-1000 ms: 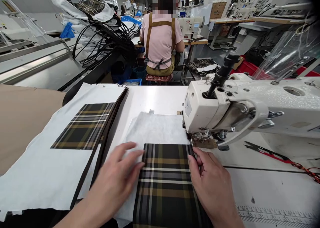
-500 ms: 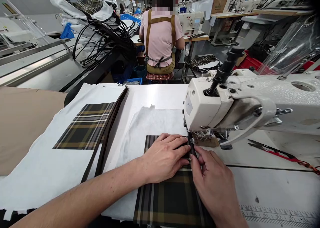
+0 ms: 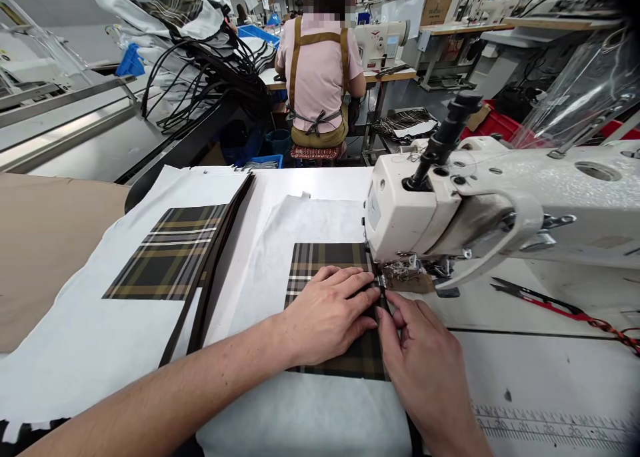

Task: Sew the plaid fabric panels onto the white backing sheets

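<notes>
Plaid cloth (image 3: 316,257) looks matt, the sewing machine (image 3: 565,183) glossy, the tabletop (image 3: 530,370) smooth

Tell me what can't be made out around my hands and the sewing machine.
All in the head view:
- Middle of the plaid patch: hidden under your left hand.
- Right hand, lower fingers: curled under, hidden by the hand itself.
- Sewing machine, far end: cut off by the right edge.
- Its needle: too small to pick out.
- Ruler, left end: hidden by your right wrist.

The left grip (image 3: 327,320) lies palm down mid-frame, forearm (image 3: 175,397) slanting from lower left; the right grip (image 3: 425,357) curls, lower right.
</notes>
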`<state>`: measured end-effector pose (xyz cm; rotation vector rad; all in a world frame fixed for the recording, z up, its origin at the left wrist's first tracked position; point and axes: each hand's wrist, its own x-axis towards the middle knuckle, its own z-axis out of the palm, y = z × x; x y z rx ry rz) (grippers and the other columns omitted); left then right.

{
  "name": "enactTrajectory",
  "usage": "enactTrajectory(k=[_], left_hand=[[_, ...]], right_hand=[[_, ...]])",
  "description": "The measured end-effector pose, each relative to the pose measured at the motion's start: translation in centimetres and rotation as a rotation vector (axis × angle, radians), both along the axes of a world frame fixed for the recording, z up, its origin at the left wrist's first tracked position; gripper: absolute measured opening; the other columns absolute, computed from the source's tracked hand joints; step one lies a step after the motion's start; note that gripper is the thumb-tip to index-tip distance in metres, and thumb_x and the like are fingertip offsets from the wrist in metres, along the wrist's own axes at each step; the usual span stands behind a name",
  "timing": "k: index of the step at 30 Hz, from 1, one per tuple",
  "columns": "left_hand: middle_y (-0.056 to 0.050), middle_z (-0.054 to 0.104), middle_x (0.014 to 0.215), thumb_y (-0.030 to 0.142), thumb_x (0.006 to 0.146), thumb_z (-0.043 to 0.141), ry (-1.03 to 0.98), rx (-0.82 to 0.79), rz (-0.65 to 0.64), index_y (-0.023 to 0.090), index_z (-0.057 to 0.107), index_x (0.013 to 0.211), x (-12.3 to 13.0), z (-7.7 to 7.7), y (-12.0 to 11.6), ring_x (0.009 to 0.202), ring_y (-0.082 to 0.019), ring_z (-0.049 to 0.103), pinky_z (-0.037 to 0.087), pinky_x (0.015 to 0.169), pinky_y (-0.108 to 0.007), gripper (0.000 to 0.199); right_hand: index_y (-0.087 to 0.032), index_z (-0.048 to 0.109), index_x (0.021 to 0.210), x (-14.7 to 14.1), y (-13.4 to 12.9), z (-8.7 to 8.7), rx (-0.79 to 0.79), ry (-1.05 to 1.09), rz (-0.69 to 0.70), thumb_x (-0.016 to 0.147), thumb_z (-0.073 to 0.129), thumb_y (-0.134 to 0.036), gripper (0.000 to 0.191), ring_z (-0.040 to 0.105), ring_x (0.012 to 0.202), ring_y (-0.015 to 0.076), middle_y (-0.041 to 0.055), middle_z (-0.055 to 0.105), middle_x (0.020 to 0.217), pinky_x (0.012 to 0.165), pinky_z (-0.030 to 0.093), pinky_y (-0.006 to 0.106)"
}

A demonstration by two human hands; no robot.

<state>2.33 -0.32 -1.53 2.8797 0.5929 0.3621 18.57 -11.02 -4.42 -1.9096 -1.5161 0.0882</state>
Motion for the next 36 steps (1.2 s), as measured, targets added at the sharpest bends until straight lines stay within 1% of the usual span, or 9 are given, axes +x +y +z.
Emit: enactTrajectory(k=[6, 10, 15, 22, 29, 36], left_hand=[[-0.009, 0.057, 0.154, 0.042, 0.108, 0.05, -0.008, 0.02, 0.009, 0.015, 0.059, 0.141, 0.02, -0.09, 0.01, 0.142, -0.028, 0.052, 0.041, 0.113, -0.046, 0.044], [-0.01, 0.058, 0.153, 0.041, 0.108, 0.051, -0.014, 0.015, 0.008, 0.015, 0.06, 0.141, 0.11, -0.03, 0.1, 0.142, -0.028, 0.053, 0.041, 0.113, -0.047, 0.043], [-0.01, 0.06, 0.151, 0.041, 0.108, 0.051, -0.047, 0.027, 0.0, 0.014, 0.063, 0.138, 0.07, -0.13, 0.12, 0.14, -0.028, 0.055, 0.043, 0.111, -0.046, 0.042], [-0.01, 0.06, 0.151, 0.04, 0.108, 0.051, -0.045, 0.048, 0.004, 0.014, 0.062, 0.139, 0.07, -0.45, 0.19, 0.141, -0.028, 0.054, 0.042, 0.113, -0.046, 0.041], [-0.01, 0.06, 0.152, 0.039, 0.109, 0.05, -0.04, 0.048, 0.004, 0.015, 0.063, 0.138, 0.1, -0.46, 0.25, 0.141, -0.027, 0.054, 0.042, 0.112, -0.046, 0.04], [-0.01, 0.06, 0.151, 0.038, 0.11, 0.049, -0.046, 0.069, 0.002, 0.014, 0.063, 0.138, 0.16, -0.26, 0.35, 0.139, -0.027, 0.056, 0.045, 0.109, -0.046, 0.039]], right_hand=[[-0.02, 0.068, 0.119, 0.05, 0.1, -0.11, -0.011, 0.004, -0.004, 0.103, 0.047, -0.037, 0.032, 0.065, 0.077, 0.0216, 0.0025, 0.068, 0.093, 0.065, 0.042, 0.035], [-0.017, 0.069, 0.12, 0.05, 0.17, -0.11, -0.001, -0.011, -0.004, 0.103, 0.046, -0.035, 0.034, 0.066, 0.079, 0.0222, 0.0054, 0.07, 0.1, 0.065, 0.042, 0.035], [-0.018, 0.068, 0.121, 0.12, 0.21, -0.15, 0.0, -0.003, -0.007, 0.102, 0.047, -0.036, 0.033, 0.065, 0.079, 0.0217, 0.0038, 0.07, 0.097, 0.065, 0.041, 0.035], [-0.022, 0.068, 0.12, 0.07, 0.18, -0.14, 0.004, 0.01, -0.015, 0.102, 0.05, -0.038, 0.03, 0.065, 0.078, 0.0202, 0.0011, 0.069, 0.095, 0.068, 0.042, 0.034], [-0.019, 0.07, 0.118, 0.15, 0.18, -0.28, 0.007, 0.022, -0.007, 0.103, 0.048, -0.041, 0.034, 0.064, 0.078, 0.0205, 0.0035, 0.07, 0.096, 0.069, 0.041, 0.035], [-0.02, 0.068, 0.121, 0.23, 0.03, -0.33, -0.006, 0.0, -0.007, 0.104, 0.047, -0.041, 0.034, 0.064, 0.079, 0.0204, 0.0029, 0.07, 0.098, 0.07, 0.042, 0.034]])
